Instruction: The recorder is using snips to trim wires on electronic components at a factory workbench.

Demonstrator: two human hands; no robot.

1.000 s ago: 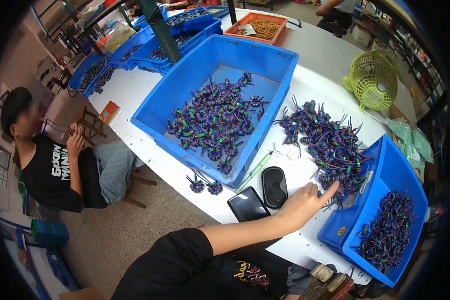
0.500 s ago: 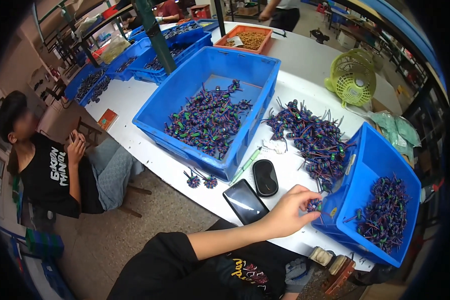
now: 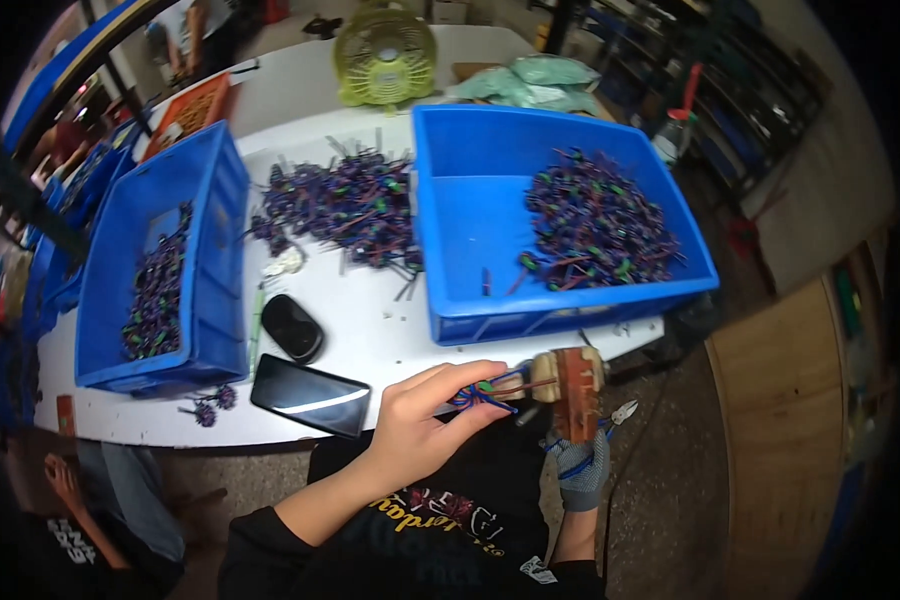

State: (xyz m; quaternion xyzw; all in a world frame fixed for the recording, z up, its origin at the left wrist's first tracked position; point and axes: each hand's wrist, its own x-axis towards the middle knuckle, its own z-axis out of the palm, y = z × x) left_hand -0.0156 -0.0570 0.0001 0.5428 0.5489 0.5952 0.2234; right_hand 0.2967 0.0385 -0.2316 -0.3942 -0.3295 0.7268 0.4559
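My left hand [image 3: 420, 425] is closed, pinching a small wire-wound coil [image 3: 482, 392] with blue and purple leads and a green patch. Its reddish lead reaches toward a worn red-brown block with cream pieces [image 3: 575, 395] at the table's front edge. My right hand [image 3: 580, 470], in a grey dotted glove, is below that block, closed round blue-handled pliers [image 3: 625, 411] whose metal jaws point up and right. Part of the right hand is hidden behind the block. A blue bin [image 3: 560, 307] with a heap of similar coils stands just beyond both hands.
Another blue bin [image 3: 215, 290] of coils stands at left. Between the bins lies a loose coil pile [image 3: 340, 205]. Nearer are a black oval case [image 3: 292, 328], a phone [image 3: 310, 395] and two coils [image 3: 213, 404]. A green fan [image 3: 385, 60] stands behind. A person [image 3: 80, 520] sits at left.
My view has swung to the right. My left hand has carried the coil from beside the right bin to the red-brown block. The gloved right hand and pliers now show more fully.
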